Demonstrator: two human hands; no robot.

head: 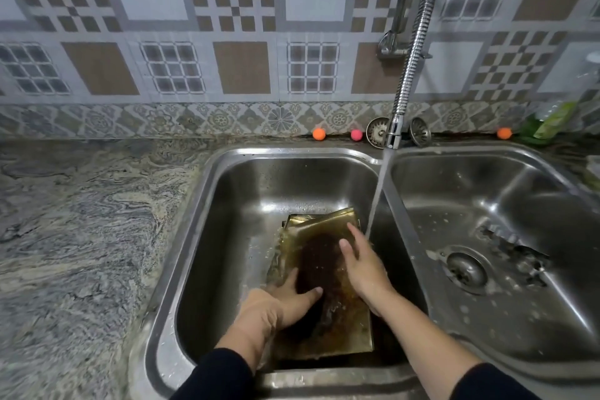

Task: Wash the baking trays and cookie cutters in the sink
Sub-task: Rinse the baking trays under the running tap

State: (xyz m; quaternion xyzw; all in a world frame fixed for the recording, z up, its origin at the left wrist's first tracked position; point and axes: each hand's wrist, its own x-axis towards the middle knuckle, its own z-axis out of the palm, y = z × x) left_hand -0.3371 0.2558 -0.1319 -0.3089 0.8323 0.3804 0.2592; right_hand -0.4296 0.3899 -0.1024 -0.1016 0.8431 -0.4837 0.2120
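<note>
Two bare forearms over the sink (201, 191), each wearing a dark sleeve pushed up; left hand (282, 300) and right hand (360, 260) bare, ringless.

no legible text anywhere (green bottle (548, 122) label too blurred)

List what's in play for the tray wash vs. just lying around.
In play:
gold rectangular baking tray with dark burnt patch
left hand, right hand, both on it
steel left sink basin
flexible chrome tap, running

Lying about:
two orange balls, pink ball
two metal sink strainers
green bottle
</note>
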